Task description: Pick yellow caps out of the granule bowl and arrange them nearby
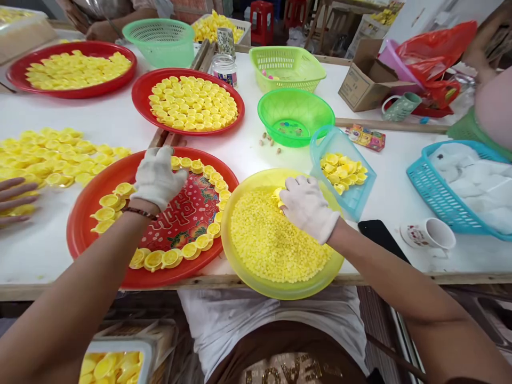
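Note:
My left hand (158,178), in a white glove, is over the upper part of a red tray (76,213) with a printed centre. Yellow cup-shaped pieces (172,258) form a ring along the tray's rim. Its fingers point down and what they hold, if anything, is hidden. White-gloved too, my right hand (307,205) is closed on a yellow piece (277,198) above the yellow pellets (280,240). These pellets fill much of a round yellow basin (288,289). Beyond that hand, a light blue scoop tray (362,194) holds more yellow pieces (343,172).
Two red trays (190,129) (76,94) of yellow pieces stand behind. A green bowl (296,114), black phone (382,237), white mug (426,234) and blue basket (452,205) lie right. At the left edge, another person's hand (16,198) is by loose pieces.

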A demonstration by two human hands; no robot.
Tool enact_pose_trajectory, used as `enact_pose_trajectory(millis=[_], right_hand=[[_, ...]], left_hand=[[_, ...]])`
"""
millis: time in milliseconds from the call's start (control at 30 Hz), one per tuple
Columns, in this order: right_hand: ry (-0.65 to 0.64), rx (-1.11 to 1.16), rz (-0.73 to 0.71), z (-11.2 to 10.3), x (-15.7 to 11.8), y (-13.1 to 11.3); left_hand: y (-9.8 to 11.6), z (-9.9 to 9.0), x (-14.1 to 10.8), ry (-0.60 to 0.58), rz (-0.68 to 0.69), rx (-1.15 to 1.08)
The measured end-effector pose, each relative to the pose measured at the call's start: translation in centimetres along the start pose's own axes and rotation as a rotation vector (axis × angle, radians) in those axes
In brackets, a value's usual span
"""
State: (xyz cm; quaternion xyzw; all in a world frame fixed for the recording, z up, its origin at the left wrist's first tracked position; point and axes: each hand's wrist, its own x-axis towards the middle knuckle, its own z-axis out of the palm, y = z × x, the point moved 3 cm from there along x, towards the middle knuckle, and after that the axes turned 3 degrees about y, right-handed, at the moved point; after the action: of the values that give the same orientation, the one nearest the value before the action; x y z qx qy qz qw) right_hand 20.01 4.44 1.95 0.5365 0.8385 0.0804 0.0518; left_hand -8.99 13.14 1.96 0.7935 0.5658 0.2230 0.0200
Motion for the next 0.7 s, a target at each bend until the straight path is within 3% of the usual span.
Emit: enact_pose_trajectory(millis=[67, 133, 267, 333, 467, 633, 700], right_hand=[[-0.013, -0.001, -0.033, 0.1, 0.3, 0.0], [-0.017, 0.016, -0.032, -0.1, 0.2, 0.0], [0.015, 0.264, -0.034, -0.5, -0.6, -0.5], [0.054, 0.443, -0.107, -0.5, -1.3, -1.2], [-0.002, 0.502, -0.179, -0.7, -3.4, -2.3], [-0.341, 0.297, -0.045, -0.8, -5.6, -3.2], [-0.399, 0.323, -0.063, -0.2, -5.7, -4.1]], left_hand=[[1.6, -0.1, -1.5, 0.056, -0.033, 0.014], [4.2, 0.2, -3.2, 0.074, 0.026, -0.049], [10.4, 1.7, -6.0, -0.053, 0.296, -0.232], [12.3, 2.5, -6.8, -0.113, 0.356, -0.224], [13.2, 3.4, -7.4, -0.262, 0.369, -0.142], [13.2, 3.4, -7.6, -0.256, 0.351, -0.105], [13.2, 3.7, -7.7, -0.306, 0.354, -0.079]])
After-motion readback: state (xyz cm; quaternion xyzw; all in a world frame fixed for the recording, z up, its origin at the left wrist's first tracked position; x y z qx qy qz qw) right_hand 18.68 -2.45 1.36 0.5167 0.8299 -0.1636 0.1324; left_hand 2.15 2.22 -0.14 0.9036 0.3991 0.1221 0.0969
